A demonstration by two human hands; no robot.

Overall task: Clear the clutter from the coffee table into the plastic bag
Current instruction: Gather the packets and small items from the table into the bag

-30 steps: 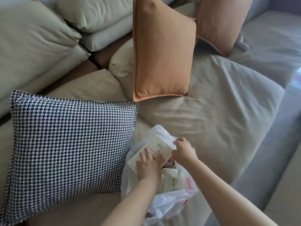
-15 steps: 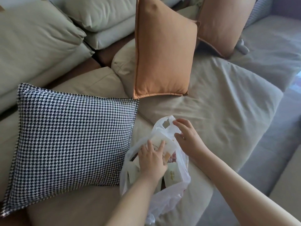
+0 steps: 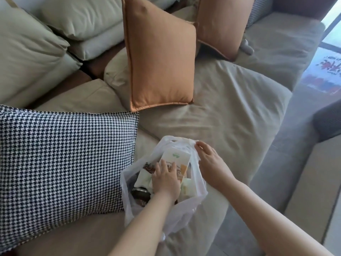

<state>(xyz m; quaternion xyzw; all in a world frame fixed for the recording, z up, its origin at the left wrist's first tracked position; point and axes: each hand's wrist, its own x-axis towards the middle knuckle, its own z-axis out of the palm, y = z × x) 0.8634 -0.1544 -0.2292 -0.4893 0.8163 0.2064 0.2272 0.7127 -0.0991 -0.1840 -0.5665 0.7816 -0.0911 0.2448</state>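
Left hand [image 3: 164,179] pushed box [image 3: 176,161] deeper into bag [image 3: 184,209].

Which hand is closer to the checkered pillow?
Left. The left hand is inside the plastic bag beside the checkered pillow; the right hand holds the bag's far rim.

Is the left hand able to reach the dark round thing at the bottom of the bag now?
Probably yes: the left hand is already inside the open plastic bag, and the dark round thing lies uncovered beside its wrist.

My left hand [image 3: 166,179] is inside the bag [image 3: 186,209]; checked cushion [image 3: 60,163] left of it, right hand [image 3: 210,161] on the bag's rim.
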